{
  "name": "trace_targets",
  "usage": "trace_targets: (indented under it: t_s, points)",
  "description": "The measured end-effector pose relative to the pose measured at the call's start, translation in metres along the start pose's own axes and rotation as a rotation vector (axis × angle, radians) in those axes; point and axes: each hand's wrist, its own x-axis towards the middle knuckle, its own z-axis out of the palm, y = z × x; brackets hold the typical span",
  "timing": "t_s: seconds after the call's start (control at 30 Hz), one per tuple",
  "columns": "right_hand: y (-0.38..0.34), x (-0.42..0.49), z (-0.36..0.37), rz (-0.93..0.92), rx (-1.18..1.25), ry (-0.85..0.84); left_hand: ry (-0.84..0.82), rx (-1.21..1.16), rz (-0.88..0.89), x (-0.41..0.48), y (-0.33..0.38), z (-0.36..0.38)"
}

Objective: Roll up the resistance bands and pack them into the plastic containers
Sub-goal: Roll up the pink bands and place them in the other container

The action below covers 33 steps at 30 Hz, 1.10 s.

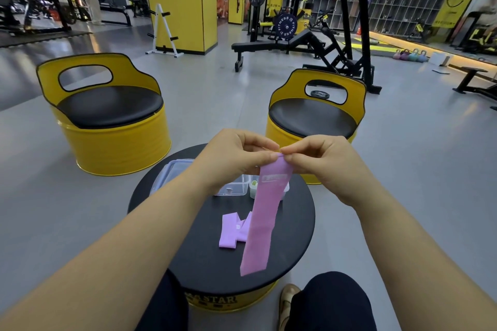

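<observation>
A long pink resistance band (262,219) hangs straight down over the round black table (204,258). My left hand (234,154) and my right hand (320,162) both pinch its top edge, fingertips close together. A paler lilac band (231,231) lies folded flat on the table beneath. Behind my hands stand clear plastic containers: one (235,187) partly hidden by my left wrist, another (254,189) with something green inside, mostly hidden behind the pink band. A clear lid (172,172) lies at the table's left rear.
Two yellow drum chairs with black seats stand beyond the table, one at the left (107,115) and one at the right (314,115). My knees and a shoe (287,301) are at the table's near side. Gym benches and racks fill the background.
</observation>
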Motion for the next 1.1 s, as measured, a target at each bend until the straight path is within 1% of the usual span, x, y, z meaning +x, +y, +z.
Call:
trace_targets:
  t_s: [0.17,0.37,0.67,0.77,0.93,1.1]
  points:
    - [0.003,0.0002,0.0025,-0.009,-0.064,-0.011,0.031,0.088,0.015,0.0003,-0.0019,0.0013]
    - [0.0041,0.001,0.0043,0.054,0.071,-0.022,0.1,0.205,0.09,-0.0005,-0.0022,0.0047]
    - [0.0085,0.0004,0.0098,0.079,0.056,0.029,0.113,0.285,0.132,0.0009,-0.0052,0.007]
    - [0.0066,0.0003,0.0087,0.084,0.061,0.015,0.09,0.25,0.11,0.001,-0.0059,0.0045]
    - [0.0024,0.0006,0.0072,0.121,0.143,-0.008,0.023,0.065,0.043,-0.0011,-0.0035,0.0004]
    - [0.0009,0.0015,0.0077,0.164,0.215,-0.01,0.017,0.04,0.031,-0.0005,-0.0039,0.0003]
